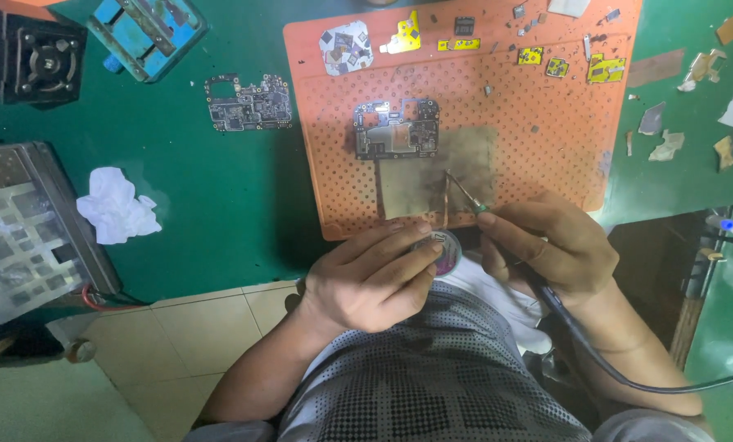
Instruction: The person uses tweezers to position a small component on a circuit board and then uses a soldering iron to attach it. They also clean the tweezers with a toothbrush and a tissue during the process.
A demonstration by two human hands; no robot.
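Bare forearms, no sleeves visible; grey shirt with dark dotted check pattern.

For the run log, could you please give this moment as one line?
left hand: holds small round tin | right hand: holds soldering iron | circuit board: on orange mat

Not much here in the way of pkgs or labels. A grey tray-like box w/ a clear compartmented lid [22, 233] is sitting at the left edge of the green bench — contents blurred. Small yellow sticker-like tabs [530, 56] are lying along the top of the orange mat [334, 196]. No screens or signs showing.
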